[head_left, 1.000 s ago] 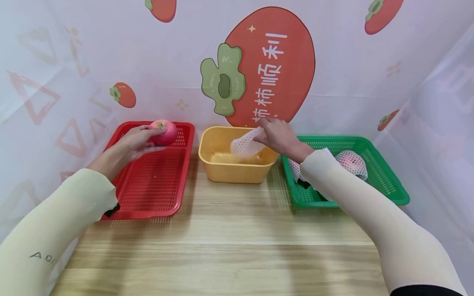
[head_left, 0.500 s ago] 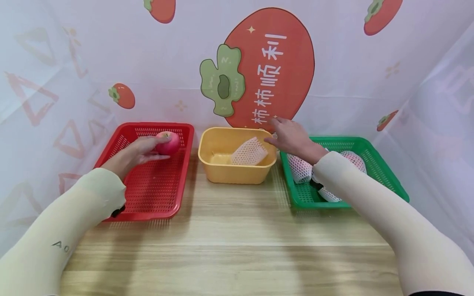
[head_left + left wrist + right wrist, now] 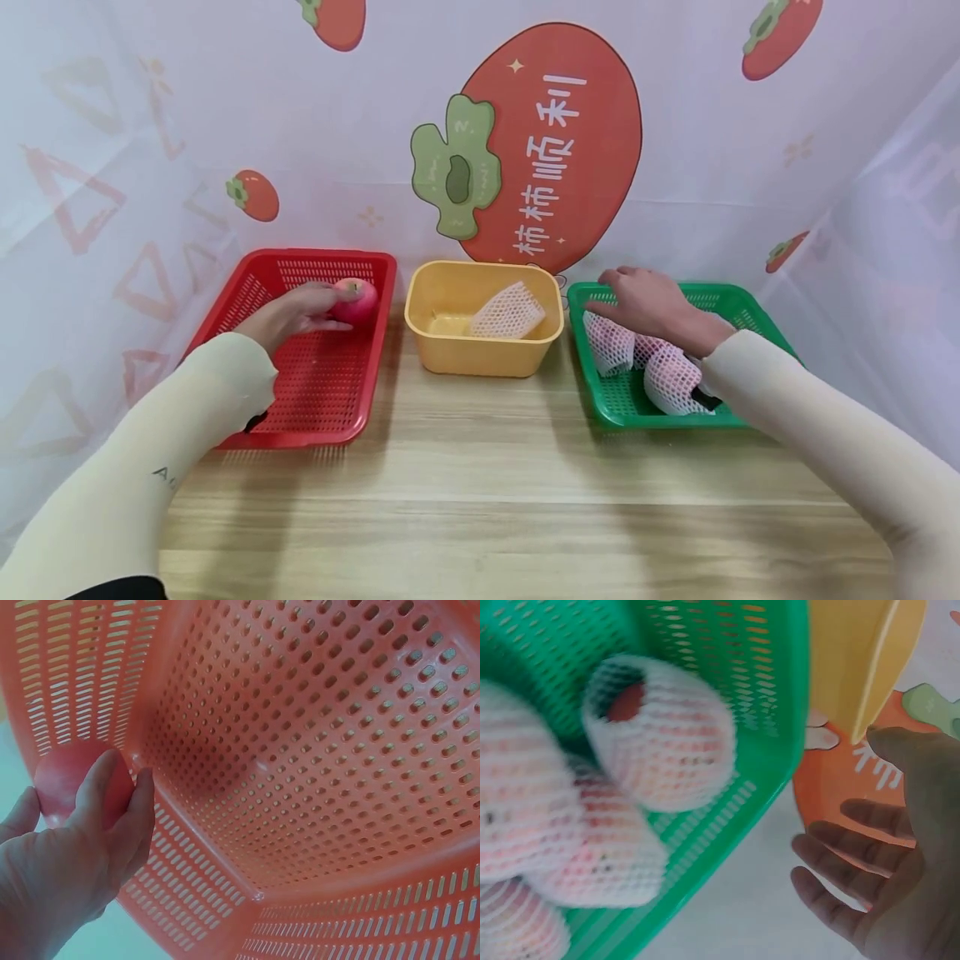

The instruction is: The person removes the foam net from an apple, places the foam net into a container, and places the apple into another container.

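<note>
At the far right corner of the red basket [image 3: 315, 367], my left hand [image 3: 303, 310] holds a red apple [image 3: 356, 302]. The left wrist view shows its fingers and thumb around the apple [image 3: 64, 780], low by the slotted basket wall. My right hand [image 3: 652, 304] hovers over the left part of the green basket [image 3: 630, 421], holding nothing, its fingers apart. Several apples in white foam nets [image 3: 672, 381] lie in that basket, partly hidden by the hand and sleeve. In the right wrist view the netted apples [image 3: 660, 735] are apart from the right hand [image 3: 900, 847].
Between the two baskets stands a yellow bin [image 3: 480, 357] with a loose white foam net [image 3: 510, 312] inside. All three stand on a wooden table [image 3: 480, 467]. Behind it hangs a white cloth [image 3: 337, 125] printed with persimmons, and cloth also closes in both sides.
The right hand let the foam net drop into the yellow bin and moved right, over the green basket. The left hand lowered the apple into the red basket, moving slightly right.
</note>
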